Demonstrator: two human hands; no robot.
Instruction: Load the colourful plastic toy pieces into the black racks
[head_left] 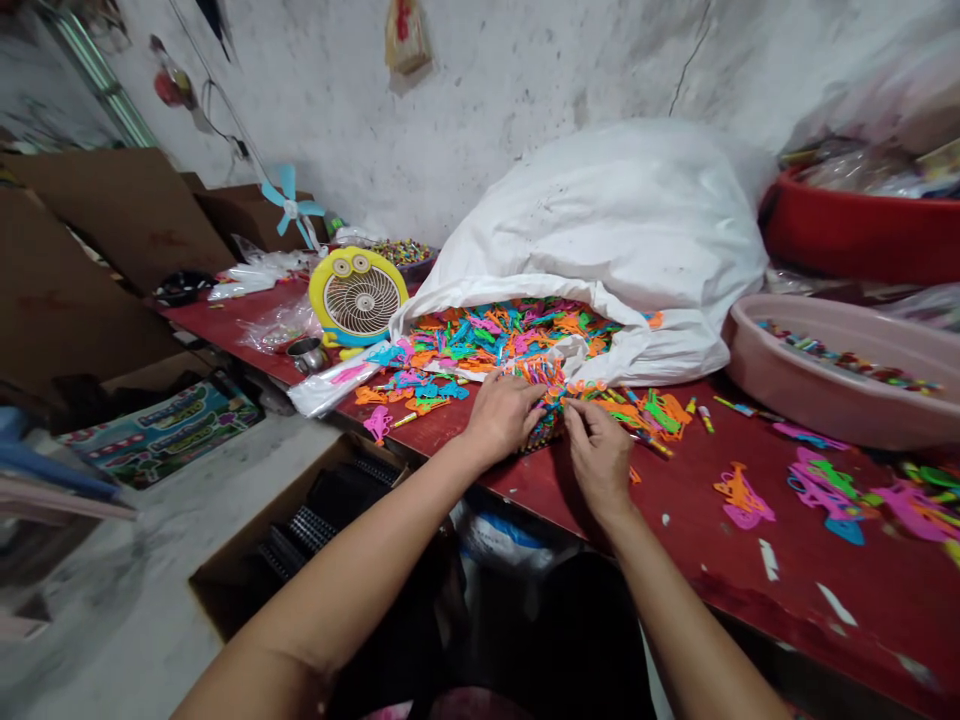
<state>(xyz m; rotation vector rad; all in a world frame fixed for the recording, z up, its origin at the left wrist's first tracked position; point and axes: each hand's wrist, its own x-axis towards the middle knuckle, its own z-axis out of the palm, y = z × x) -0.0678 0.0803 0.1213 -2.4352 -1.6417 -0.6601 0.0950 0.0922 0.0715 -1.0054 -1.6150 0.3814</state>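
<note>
My left hand (501,415) is curled round a stack of small colourful plastic pieces (541,392) standing on the red table (750,560). My right hand (596,448) sits right beside it, its fingers pinched on the edge of the same stack. Just behind both hands a big white sack (622,215) lies open, with orange, blue, green and pink plastic pieces (502,330) spilling from its mouth onto the table.
A yellow desk fan (358,297) stands left of the sack. A pink basin (840,385) and a red tub (855,235) sit at the right. Loose pieces (825,490) lie scattered on the right. Cardboard boxes (300,540) stand on the floor below the table's edge.
</note>
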